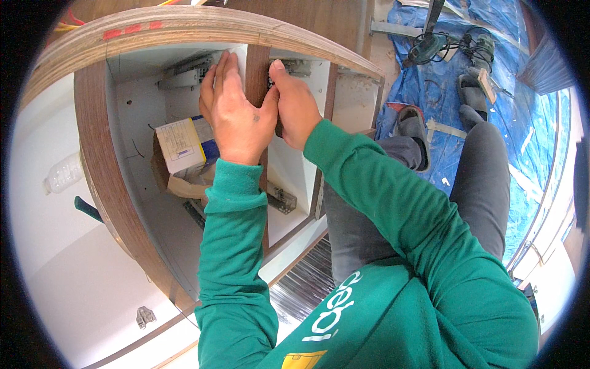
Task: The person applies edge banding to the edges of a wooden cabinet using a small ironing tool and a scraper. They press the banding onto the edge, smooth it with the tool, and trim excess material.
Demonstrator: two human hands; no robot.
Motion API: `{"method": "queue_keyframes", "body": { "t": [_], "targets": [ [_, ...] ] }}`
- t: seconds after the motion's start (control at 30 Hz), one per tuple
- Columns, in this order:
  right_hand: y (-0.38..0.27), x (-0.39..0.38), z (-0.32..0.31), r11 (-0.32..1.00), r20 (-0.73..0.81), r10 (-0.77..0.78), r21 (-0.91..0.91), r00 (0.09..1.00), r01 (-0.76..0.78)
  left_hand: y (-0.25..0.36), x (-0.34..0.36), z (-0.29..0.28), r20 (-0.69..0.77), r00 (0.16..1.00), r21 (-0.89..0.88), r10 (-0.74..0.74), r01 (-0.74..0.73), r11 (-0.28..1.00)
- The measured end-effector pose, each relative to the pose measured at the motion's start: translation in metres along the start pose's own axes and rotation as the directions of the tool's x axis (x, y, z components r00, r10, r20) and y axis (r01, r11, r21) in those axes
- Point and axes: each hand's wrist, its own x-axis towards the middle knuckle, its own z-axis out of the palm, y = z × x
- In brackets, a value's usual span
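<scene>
My left hand lies along the left side of a brown cabinet divider, its fingers stretched up over a white inner panel. On the divider's other side my right hand is curled against it, one fingertip beside a small dark fitting at the edge. Most of its fingers are turned away, and what they press or hold is hidden. The two hands touch at the divider. Metal drawer slides show behind my left hand, and another metal slide lies lower down, right of the divider.
An open carton stands inside the left compartment. Layered plywood edges the cabinet's far side. A clear plastic bottle lies at the left, and a hinge sits below on a white panel. A corded power tool rests on blue sheeting.
</scene>
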Motion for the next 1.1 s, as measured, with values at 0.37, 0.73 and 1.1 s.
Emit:
{"method": "queue_keyframes", "body": {
  "t": [0.37,0.73,1.1],
  "targets": [
    [0.001,0.003,0.003,0.998,0.016,-0.031,0.063,0.999,0.03,-0.001,0.0,0.001,-0.014,1.0,0.003,0.008,-0.008,1.0],
    [-0.003,0.001,-0.006,0.991,-0.003,-0.099,-0.088,0.995,0.098,0.001,0.001,-0.002,-0.006,1.0,0.007,0.02,-0.02,1.0],
    [-0.02,0.01,0.003,1.0,-0.042,0.004,0.017,0.999,-0.003,-0.001,0.002,0.002,-0.024,1.0,0.013,0.009,-0.009,1.0]
  ]
}}
